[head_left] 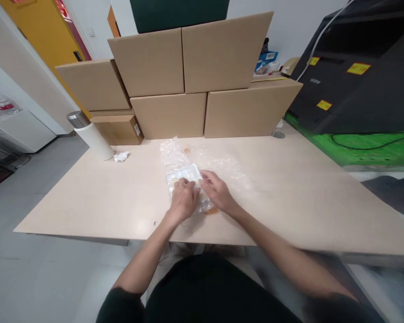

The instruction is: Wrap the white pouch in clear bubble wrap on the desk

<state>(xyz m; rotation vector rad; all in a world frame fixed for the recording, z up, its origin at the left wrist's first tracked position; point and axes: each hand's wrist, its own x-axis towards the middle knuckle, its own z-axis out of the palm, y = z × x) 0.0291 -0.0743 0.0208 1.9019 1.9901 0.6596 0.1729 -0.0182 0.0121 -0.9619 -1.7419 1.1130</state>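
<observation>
Left hand [183, 199]: fingers curled down onto the clear plastic bag [183, 172], pinching its near part.
Right hand [218, 193]: pressed on the same bag, fingers bent over it.
Plastic bag: flat on the counter [289, 193], mid-front.
Behind: stacked cardboard boxes [188, 80]; white bottle [92, 134] far left.

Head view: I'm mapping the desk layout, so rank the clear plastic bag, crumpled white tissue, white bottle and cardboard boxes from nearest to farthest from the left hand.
From the left hand:
1. Clear plastic bag, under the fingers, touching.
2. Crumpled white tissue, off to the left.
3. White bottle, just beyond the tissue, left.
4. Cardboard boxes, stacked along the table's far edge.
</observation>
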